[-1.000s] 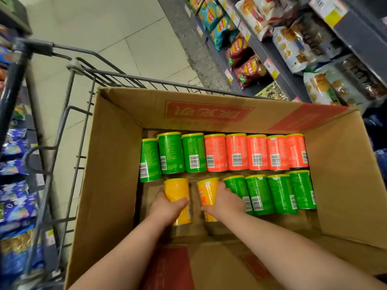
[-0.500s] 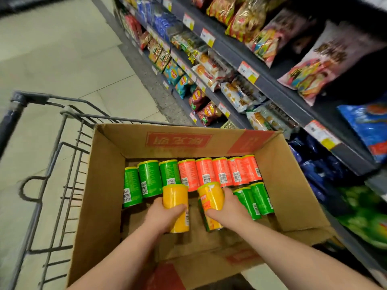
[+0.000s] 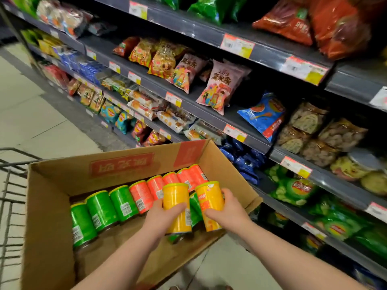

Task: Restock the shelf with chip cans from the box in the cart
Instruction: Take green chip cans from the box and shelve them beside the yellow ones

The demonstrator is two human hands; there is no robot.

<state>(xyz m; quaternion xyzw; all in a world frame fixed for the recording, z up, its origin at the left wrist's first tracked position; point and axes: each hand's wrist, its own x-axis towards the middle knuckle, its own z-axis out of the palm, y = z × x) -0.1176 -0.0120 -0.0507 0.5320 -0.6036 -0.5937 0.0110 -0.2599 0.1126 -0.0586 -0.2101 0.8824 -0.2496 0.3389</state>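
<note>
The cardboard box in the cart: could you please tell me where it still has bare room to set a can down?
Bare cardboard floor shows along the near side, bordered by the lying green chip cans, the box's left wall and the left forearm. The far side is crowded: green and orange cans lie packed side by side.

Arms outstretched; left hand (image 3: 160, 219) grips yellow can (image 3: 175, 196), right hand (image 3: 229, 214) second yellow can (image 3: 209, 195).

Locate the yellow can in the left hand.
Head view, lower centre: the left hand holds this yellow can over the box, just left of the second can in the right hand.
</note>
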